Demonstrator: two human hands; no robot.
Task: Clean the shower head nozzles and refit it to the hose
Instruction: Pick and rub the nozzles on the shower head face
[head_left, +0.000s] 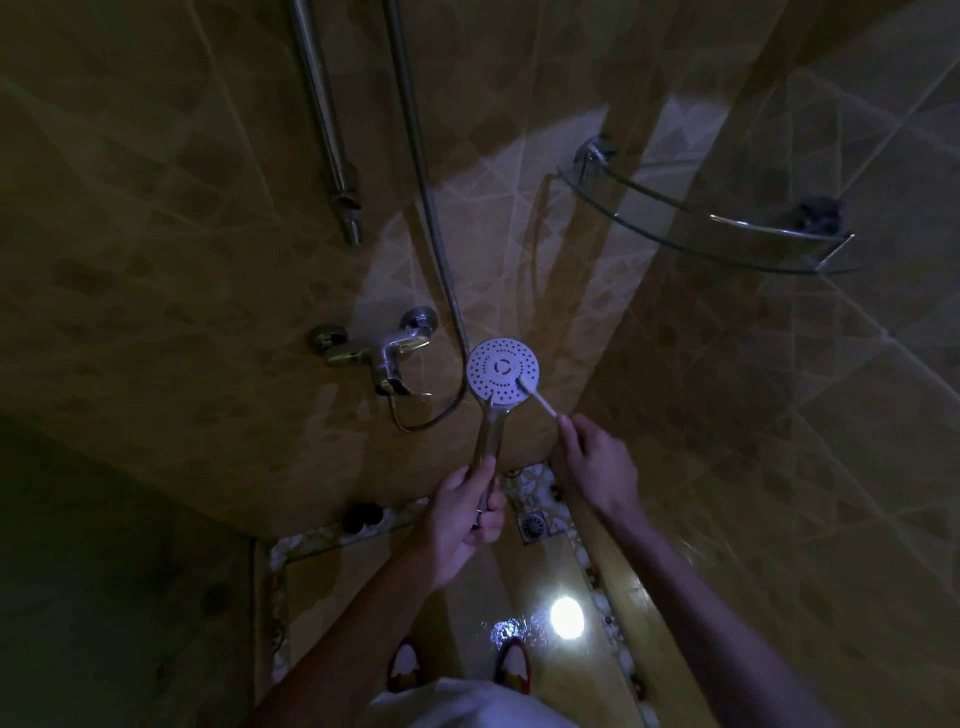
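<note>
Here the shower head (503, 370) sits at the middle of the view, its round white nozzle face turned up toward the camera and lit by a torch beam. Its chrome handle runs from the face down and slightly left, toward the near side, into the left hand (464, 512), whose fingers are curled around the lower end of the handle. So the long axis points away from the person, face at the far end.

The right hand (595, 462) is just right of the handle and nearer to the face than the left. Its fingertips pinch the near end of a thin white brush (537, 399), which looks like a toothbrush. The brush slants up and left from the fingers, and its head lies on the lower right edge of the nozzle face. Scrubbing the rest of the face would likely mean sweeping the brush farther up and left.

The hose (441, 260) hangs down the far wall to the left of the head and loops back to the mixer tap (382, 358); I cannot tell where its free end is, so refitting seems not yet done. A bare rail end (345, 202) hangs above left. To the far right a glass corner shelf (675, 228) holds a small dark object (821, 215), too dim to identify. A floor drain (533, 526) lies near the hands.
</note>
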